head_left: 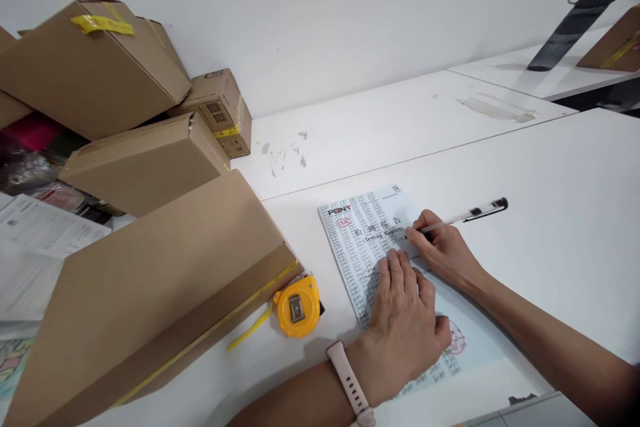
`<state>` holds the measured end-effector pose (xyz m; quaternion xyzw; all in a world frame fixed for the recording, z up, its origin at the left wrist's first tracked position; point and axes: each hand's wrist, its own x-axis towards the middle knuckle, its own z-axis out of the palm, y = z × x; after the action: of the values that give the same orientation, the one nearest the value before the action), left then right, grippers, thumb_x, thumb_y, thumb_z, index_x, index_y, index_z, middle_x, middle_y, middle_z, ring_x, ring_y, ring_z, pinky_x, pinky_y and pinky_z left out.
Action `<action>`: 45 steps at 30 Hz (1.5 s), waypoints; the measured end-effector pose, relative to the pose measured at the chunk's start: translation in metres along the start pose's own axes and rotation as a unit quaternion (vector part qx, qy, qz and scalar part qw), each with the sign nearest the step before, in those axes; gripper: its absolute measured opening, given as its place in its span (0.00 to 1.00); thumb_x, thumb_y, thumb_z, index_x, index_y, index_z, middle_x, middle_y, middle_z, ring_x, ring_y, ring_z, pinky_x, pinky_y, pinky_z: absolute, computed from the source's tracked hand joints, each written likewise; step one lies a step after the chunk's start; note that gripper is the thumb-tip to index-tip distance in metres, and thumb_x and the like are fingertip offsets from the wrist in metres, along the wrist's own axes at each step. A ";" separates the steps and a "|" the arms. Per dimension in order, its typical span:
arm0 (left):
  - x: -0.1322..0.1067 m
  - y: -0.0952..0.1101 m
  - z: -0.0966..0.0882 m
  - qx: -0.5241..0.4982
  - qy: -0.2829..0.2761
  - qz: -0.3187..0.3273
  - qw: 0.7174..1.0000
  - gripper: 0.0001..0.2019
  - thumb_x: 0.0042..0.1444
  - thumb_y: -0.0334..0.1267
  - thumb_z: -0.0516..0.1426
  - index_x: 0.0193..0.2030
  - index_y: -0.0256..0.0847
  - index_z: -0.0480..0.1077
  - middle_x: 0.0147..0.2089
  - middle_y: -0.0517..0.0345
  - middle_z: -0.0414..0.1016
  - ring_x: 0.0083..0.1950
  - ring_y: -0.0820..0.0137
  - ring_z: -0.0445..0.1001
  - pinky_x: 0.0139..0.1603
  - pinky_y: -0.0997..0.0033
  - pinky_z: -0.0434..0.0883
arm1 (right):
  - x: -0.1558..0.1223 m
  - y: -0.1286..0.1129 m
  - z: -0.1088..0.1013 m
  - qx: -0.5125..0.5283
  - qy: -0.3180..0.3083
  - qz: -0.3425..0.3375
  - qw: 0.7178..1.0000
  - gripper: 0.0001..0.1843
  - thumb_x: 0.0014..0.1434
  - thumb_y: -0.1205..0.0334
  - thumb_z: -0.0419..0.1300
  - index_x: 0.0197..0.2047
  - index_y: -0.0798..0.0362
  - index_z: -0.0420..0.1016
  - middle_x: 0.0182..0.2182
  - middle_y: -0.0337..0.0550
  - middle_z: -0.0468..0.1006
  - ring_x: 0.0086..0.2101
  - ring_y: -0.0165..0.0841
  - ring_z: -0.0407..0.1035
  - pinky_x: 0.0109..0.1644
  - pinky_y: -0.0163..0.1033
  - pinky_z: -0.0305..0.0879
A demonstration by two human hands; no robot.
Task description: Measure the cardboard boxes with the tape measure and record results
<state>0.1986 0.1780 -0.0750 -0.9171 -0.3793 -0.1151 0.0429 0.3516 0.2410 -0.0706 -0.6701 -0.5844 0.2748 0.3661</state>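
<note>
A light-blue printed testing report point(373, 213) lies flat on the white table, its left part covered with rows of small handwritten characters. My left hand point(405, 320) rests palm down on the sheet with its fingers stretched out, a pink watch band around that wrist. In my right hand point(445, 250) a clear pen point(463, 215) is gripped, slanting up to the right, its tip at the paper near the printed title. A red round stamp mark on the report shows partly beside my left thumb. Left of the report sits a yellow tape measure point(298, 307).
A large cardboard box point(175, 260) lies on the left, with several more boxes point(125, 167) stacked behind it. Papers point(45, 227) lie at the far left. A dark water bottle point(570, 27) and another box point(613, 43) stand at the back right. A white wall is behind.
</note>
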 end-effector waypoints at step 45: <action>-0.122 -0.063 -0.027 -0.043 0.159 -0.306 0.938 0.30 0.64 0.38 0.58 0.69 0.42 0.52 0.69 0.35 0.61 0.69 0.42 0.63 0.62 0.34 0.68 | 0.018 0.045 -0.021 -0.159 0.143 -0.201 0.956 0.26 0.55 0.71 0.50 0.54 0.48 0.77 0.37 0.48 0.81 0.40 0.44 0.74 0.37 0.46 0.68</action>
<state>0.0657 0.1339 -0.0790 -0.7272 -0.6250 -0.2826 0.0259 0.3975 0.2526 -0.0933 -0.6207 -0.6845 0.0001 0.3825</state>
